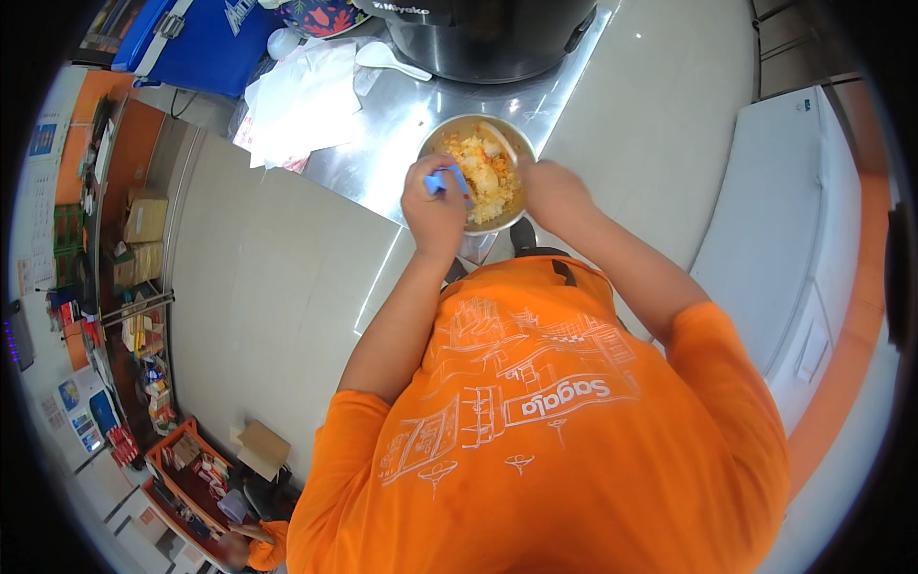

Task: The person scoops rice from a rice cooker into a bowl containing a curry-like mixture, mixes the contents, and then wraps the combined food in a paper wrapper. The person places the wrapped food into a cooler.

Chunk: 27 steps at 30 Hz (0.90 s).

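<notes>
A round metal bowl (528, 136) holds rice (488, 179) mixed with orange bits, near the corner of a steel tabletop. At its left rim, my left hand (435, 208) is closed on a light-blue object (439, 181), whose kind I cannot make out. My right hand (556, 192), slightly blurred, grips a pale spoon-like utensil (500, 140) at the right rim. The utensil's curved part lies inside the bowl against the rice; my fingers hide the rest of it.
Beyond the bowl stand a black Miyako rice cooker (488, 43), a white rice paddle (391, 59) and white paper sheets (305, 107). A blue cooler box (204, 46) sits far left. A white chest freezer (760, 215) is at right. A seated person (267, 545) shows lower left.
</notes>
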{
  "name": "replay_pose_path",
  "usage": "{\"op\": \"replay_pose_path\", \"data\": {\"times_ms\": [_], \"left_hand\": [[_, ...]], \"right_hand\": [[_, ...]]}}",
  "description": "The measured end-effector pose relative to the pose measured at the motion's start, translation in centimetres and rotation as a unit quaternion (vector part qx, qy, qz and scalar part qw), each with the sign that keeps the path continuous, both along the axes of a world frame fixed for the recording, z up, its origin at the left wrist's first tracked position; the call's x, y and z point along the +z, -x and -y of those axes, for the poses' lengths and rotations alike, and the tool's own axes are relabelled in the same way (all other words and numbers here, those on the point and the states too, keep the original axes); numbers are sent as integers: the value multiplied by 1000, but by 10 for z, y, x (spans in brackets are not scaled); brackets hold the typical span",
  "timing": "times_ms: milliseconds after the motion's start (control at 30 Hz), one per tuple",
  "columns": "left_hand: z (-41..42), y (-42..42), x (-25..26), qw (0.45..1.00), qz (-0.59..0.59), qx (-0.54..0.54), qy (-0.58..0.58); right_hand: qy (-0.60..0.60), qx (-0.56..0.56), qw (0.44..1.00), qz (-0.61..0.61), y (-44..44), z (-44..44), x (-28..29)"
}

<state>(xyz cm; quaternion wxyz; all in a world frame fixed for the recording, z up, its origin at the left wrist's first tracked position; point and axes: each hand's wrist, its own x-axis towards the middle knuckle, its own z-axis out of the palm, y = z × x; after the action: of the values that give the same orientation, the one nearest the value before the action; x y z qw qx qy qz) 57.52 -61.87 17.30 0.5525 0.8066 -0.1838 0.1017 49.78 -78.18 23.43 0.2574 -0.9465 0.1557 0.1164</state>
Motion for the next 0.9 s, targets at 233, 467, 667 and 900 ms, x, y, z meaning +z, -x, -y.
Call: {"op": "replay_pose_path", "data": {"times_ms": [233,467,667,900], "left_hand": [[-4,-6,-9,989,-133,55,28],[-13,-3,-9,995,-86,-11,56],[1,4,-3,969,-202,56,130],[-3,-2,-13,981,-162,48,90]], "right_hand": [[-102,87,991,-21,8,-24,-13],[-3,31,999,-17,3,14,-4],[-68,82,994,-34,5,-18,-8],[-32,86,995,-31,5,5,-15]]}}
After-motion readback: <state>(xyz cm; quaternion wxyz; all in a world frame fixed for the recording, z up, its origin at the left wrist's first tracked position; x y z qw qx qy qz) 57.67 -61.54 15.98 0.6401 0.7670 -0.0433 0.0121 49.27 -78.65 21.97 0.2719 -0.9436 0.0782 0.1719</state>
